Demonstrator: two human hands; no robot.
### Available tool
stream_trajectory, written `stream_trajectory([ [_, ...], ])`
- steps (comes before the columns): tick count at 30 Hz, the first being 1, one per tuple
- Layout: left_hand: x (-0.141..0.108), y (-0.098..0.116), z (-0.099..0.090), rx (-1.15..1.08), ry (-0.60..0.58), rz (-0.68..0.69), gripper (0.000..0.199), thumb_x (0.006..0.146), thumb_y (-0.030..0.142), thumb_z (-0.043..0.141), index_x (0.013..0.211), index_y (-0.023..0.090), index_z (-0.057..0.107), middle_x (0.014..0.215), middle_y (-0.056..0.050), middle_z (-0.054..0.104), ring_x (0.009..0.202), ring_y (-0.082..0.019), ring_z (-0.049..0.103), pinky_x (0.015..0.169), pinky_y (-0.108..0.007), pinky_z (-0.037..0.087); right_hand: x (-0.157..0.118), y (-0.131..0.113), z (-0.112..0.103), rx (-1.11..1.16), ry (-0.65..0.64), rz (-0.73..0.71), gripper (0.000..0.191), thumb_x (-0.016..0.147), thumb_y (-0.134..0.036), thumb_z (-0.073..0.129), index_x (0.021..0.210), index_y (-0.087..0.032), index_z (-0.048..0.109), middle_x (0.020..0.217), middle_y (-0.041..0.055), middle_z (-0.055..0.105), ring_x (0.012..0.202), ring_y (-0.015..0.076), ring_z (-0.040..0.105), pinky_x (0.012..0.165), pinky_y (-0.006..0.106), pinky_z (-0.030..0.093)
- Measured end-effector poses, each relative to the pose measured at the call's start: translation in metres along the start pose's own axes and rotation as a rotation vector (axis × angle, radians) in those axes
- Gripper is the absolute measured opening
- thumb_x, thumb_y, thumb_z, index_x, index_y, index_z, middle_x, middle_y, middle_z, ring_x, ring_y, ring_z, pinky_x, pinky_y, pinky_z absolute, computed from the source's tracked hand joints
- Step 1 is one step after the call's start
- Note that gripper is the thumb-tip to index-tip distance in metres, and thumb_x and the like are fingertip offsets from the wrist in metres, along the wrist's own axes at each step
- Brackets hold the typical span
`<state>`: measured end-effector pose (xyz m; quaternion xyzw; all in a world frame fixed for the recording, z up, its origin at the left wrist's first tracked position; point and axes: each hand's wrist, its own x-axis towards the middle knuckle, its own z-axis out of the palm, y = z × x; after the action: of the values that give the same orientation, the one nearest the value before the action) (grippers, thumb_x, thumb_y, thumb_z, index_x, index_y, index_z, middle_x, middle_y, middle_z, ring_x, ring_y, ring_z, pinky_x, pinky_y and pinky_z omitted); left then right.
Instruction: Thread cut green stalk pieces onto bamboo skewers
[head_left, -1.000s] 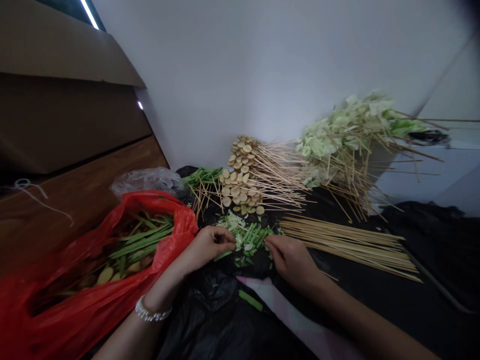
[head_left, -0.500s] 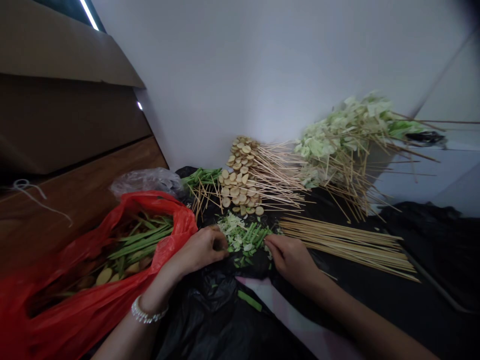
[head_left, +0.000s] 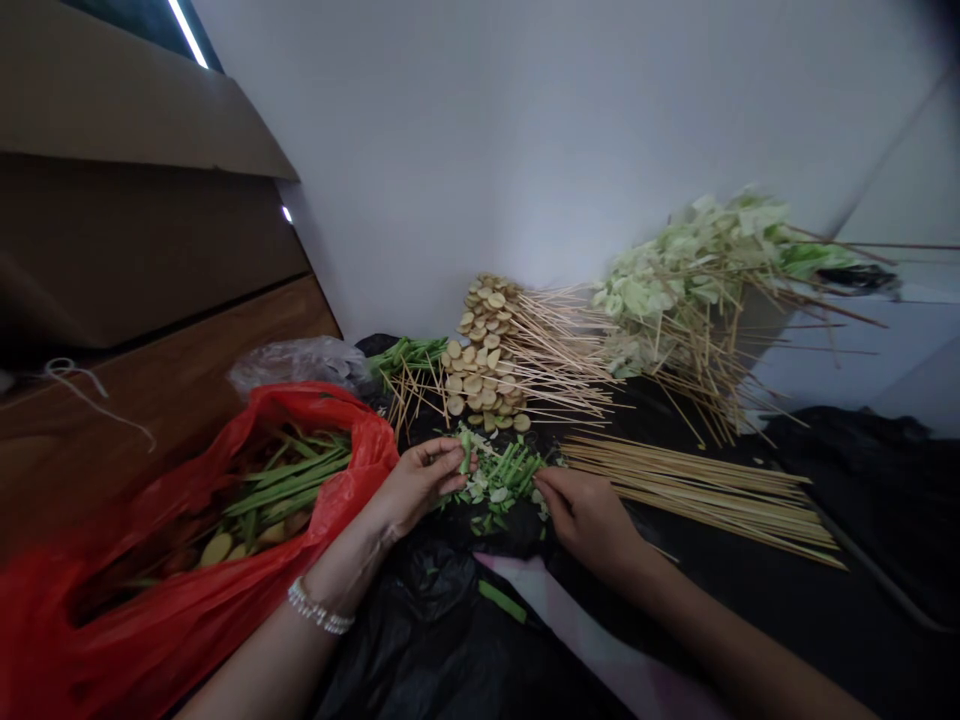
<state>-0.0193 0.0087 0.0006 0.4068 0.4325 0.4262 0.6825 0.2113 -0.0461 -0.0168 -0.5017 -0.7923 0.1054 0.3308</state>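
My left hand [head_left: 431,480] wears a beaded bracelet at the wrist and pinches a short piece of green bean [head_left: 466,452] between thumb and fingers. My right hand [head_left: 589,510] is closed in a pinch at the right edge of a loose pile of chopped green and pale vegetable bits [head_left: 491,495]. Several cut green bean lengths [head_left: 517,465] lie side by side just left of its fingertips. Whatever those fingertips grip is too small to make out. Bare bamboo skewers [head_left: 705,495] lie in a spread bundle beyond and to the right of this hand.
On the left, a red plastic bag [head_left: 322,560] holds long green beans and potato slices. Skewered potato slices [head_left: 480,370] are stacked at the wall, beside skewered green beans [head_left: 411,355]. Skewered cabbage leaves [head_left: 697,250] are heaped at the right. Black plastic [head_left: 420,640] covers the near surface.
My left hand has risen from the pile's left side and turned, and a green bean piece now shows in its fingers. My right hand has barely moved.
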Motion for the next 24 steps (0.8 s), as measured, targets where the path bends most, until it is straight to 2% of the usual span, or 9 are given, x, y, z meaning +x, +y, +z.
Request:
stream_trajectory([
  [4, 0.0007, 0.0009, -0.0001, -0.123, 0.013, -0.054, 0.023, 0.068, 0.015, 0.079, 0.088, 0.013, 0.068, 0.082, -0.006, 0.071, 0.076, -0.01, 0.067, 0.068, -0.015, 0.054, -0.0003, -0.0037, 0.0005, 0.002, -0.012, -0.005, 0.026, 0.093, -0.021, 0.039, 0.074, -0.02, 0.057, 0.069, 0.0006, 0.061, 0.064, 0.0128, 0.056, 0.062, 0.023, 0.035],
  [11, 0.0023, 0.0014, -0.0004, -0.172, 0.042, -0.085, 0.015, 0.072, 0.008, 0.074, 0.086, 0.011, 0.07, 0.082, -0.007, 0.071, 0.073, -0.011, 0.068, 0.063, -0.014, 0.055, -0.0013, -0.0049, 0.0017, -0.02, -0.043, -0.007, 0.027, 0.094, -0.021, 0.039, 0.071, -0.021, 0.053, 0.069, 0.0009, 0.06, 0.066, 0.0135, 0.055, 0.062, 0.024, 0.034],
  [18, 0.0011, 0.0021, 0.0, -0.157, 0.039, -0.092, 0.015, 0.07, 0.009, 0.076, 0.085, 0.011, 0.071, 0.081, -0.007, 0.072, 0.072, -0.01, 0.067, 0.064, -0.015, 0.054, -0.0019, -0.004, 0.0025, -0.025, -0.059, -0.001, 0.026, 0.094, -0.021, 0.037, 0.074, -0.02, 0.053, 0.071, 0.0014, 0.06, 0.068, 0.0141, 0.056, 0.064, 0.024, 0.034],
  [24, 0.0025, -0.0002, -0.0013, -0.09, 0.064, -0.041, 0.025, 0.058, 0.017, 0.085, 0.079, 0.011, 0.074, 0.075, -0.005, 0.072, 0.069, -0.01, 0.066, 0.061, -0.014, 0.052, -0.0023, -0.005, 0.0019, -0.04, -0.083, 0.003, 0.028, 0.094, -0.021, 0.036, 0.071, -0.02, 0.052, 0.069, 0.0012, 0.059, 0.066, 0.0139, 0.056, 0.064, 0.024, 0.033],
])
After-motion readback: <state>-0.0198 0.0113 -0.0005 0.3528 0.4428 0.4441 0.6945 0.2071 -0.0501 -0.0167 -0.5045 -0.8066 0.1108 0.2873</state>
